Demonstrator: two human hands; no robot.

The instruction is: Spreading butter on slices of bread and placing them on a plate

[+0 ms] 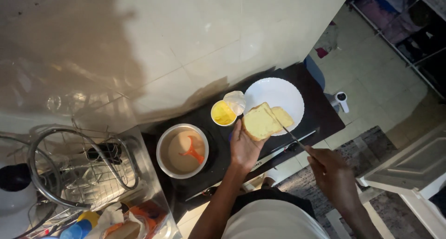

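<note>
The left hand lies palm up beneath a pale, buttered slice of bread, its fingers cupped under the slice's lower edge and bearing it. The slice hangs over the seven-o'clock rim of a round white plate, and a second slice of bread rests on that plate, just beside the first at its three-o'clock side. The right hand is closed around the handle of a slim metal table knife, whose blade runs up toward ten o'clock and touches the held slice's right edge.

At nine o'clock from the plate stands a small round tub of yellow spread, its peeled white lid lying against it. Toward eight o'clock from the tub sits a round steel pot of pale brown liquid with an orange utensil in it. All stand on a black stove top. A wire dish rack sits at the far nine-o'clock side.
</note>
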